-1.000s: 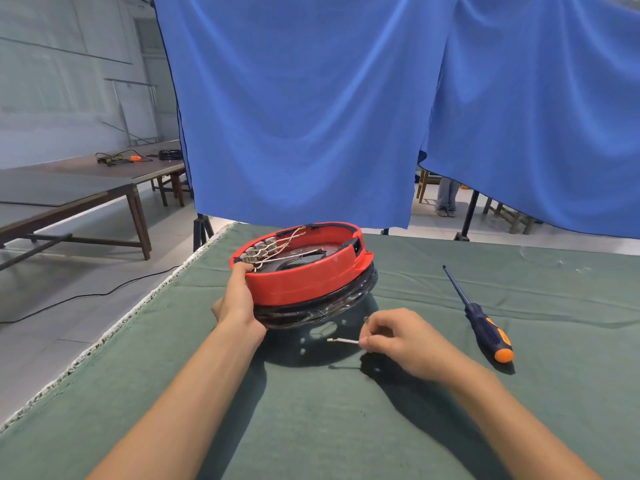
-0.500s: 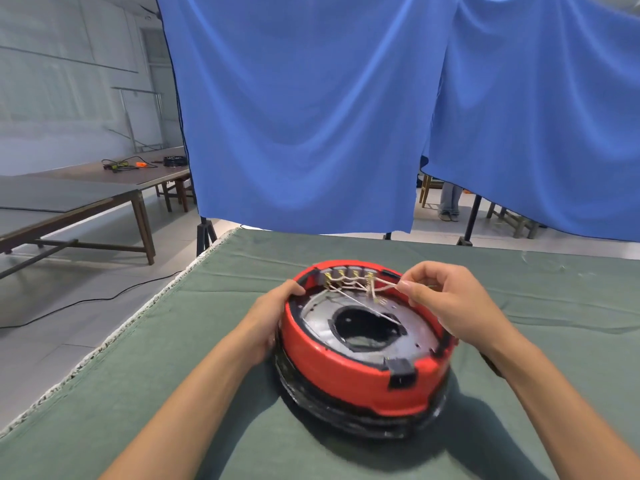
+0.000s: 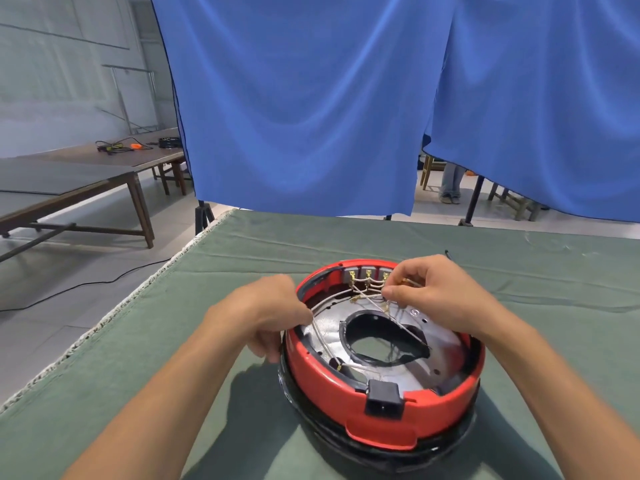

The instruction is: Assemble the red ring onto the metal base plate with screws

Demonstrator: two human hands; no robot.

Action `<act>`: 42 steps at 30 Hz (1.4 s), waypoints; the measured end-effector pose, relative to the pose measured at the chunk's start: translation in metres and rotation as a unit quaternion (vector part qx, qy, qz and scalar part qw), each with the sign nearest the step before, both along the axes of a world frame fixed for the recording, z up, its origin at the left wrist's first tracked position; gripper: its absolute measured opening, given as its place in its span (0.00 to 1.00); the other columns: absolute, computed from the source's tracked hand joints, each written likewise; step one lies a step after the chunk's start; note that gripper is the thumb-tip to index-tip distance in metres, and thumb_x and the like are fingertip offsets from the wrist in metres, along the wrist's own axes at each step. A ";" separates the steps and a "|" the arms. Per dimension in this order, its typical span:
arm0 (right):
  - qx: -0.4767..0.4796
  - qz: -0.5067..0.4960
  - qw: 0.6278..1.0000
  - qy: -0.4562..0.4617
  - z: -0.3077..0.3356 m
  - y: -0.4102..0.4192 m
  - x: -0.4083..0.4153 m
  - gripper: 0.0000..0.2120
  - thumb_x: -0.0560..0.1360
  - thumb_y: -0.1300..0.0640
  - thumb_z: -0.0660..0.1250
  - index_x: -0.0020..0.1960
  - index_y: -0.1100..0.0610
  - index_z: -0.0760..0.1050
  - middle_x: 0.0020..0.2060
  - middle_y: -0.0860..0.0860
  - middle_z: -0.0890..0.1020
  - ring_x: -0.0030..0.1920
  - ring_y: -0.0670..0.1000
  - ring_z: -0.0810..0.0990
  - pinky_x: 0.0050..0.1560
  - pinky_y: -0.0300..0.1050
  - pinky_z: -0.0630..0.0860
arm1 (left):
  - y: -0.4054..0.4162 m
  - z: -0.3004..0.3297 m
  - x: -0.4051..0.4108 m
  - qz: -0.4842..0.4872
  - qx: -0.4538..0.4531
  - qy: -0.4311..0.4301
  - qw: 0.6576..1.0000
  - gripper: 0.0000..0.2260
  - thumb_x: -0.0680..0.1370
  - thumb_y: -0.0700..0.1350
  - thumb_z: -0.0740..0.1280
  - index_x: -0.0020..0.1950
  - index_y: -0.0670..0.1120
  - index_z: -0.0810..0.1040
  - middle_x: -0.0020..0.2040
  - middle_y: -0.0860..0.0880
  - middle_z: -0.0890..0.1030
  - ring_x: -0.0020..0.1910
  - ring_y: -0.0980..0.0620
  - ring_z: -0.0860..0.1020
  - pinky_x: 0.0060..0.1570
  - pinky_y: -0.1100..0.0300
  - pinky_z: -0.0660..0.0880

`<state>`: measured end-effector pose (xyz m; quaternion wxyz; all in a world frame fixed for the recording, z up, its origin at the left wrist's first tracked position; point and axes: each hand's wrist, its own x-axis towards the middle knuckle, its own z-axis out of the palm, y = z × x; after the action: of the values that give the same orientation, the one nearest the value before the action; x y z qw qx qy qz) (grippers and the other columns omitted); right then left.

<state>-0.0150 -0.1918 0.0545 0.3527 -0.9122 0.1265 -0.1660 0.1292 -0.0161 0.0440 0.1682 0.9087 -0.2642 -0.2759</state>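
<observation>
Sorting wires (image 3: 367, 299), looked like, not screwing yet. Red ring (image 3: 381, 407) sat on metal base plate (image 3: 433, 351), near front edge of green table (image 3: 138, 358). Your left hand (image 3: 266, 313) pinched wire at ring's left rim; right hand (image 3: 433, 292) pinched wire ends by terminals. Next probably needed wires tucked clear of screw holes.

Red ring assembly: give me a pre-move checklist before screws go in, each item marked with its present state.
1. Red ring seated over metal base plate: ok.
2. White wires clear of the plate: not ok, several cross it.
3. Left hand free: not ok, pinches a wire.
4. Right hand free: not ok, pinches wire ends.
5. Screws at hand: cannot tell, none visible.
6. Screw holes aligned: cannot tell.
</observation>
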 end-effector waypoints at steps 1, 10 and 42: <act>0.002 0.005 1.000 0.003 0.000 0.000 0.000 0.06 0.72 0.58 0.72 0.36 0.53 0.80 0.31 0.51 0.82 0.31 0.42 0.77 0.43 0.43 0.75 | -0.002 -0.001 -0.001 -0.010 -0.010 -0.020 1.000 0.11 0.69 0.44 0.61 0.39 0.41 0.80 0.29 0.46 0.83 0.26 0.49 0.82 0.21 0.64 0.72; 0.104 -0.008 0.994 -0.027 0.002 0.001 0.004 0.07 0.74 0.59 0.71 0.38 0.60 0.81 0.24 0.46 0.78 0.21 0.40 0.65 0.24 0.31 0.62 | -0.016 -0.011 0.003 0.093 -0.397 -0.269 0.873 0.06 0.75 0.47 0.68 0.47 0.47 0.83 0.43 0.52 0.84 0.42 0.49 0.81 0.48 0.53 0.77; -0.092 -0.054 0.985 -0.139 0.001 0.025 0.013 0.06 0.69 0.53 0.74 0.46 0.45 0.83 0.25 0.38 0.74 0.32 0.39 0.73 0.35 0.35 0.68 | -0.021 0.017 -0.017 0.186 -0.403 0.222 0.868 0.07 0.74 0.38 0.67 0.35 0.38 0.77 0.23 0.48 0.75 0.15 0.57 0.55 0.19 0.73 0.51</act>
<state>-0.0017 -0.1667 0.0556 0.2718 -0.9007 0.1098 -0.3207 0.1118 -0.0368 0.0609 0.6225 0.7090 -0.1343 -0.3029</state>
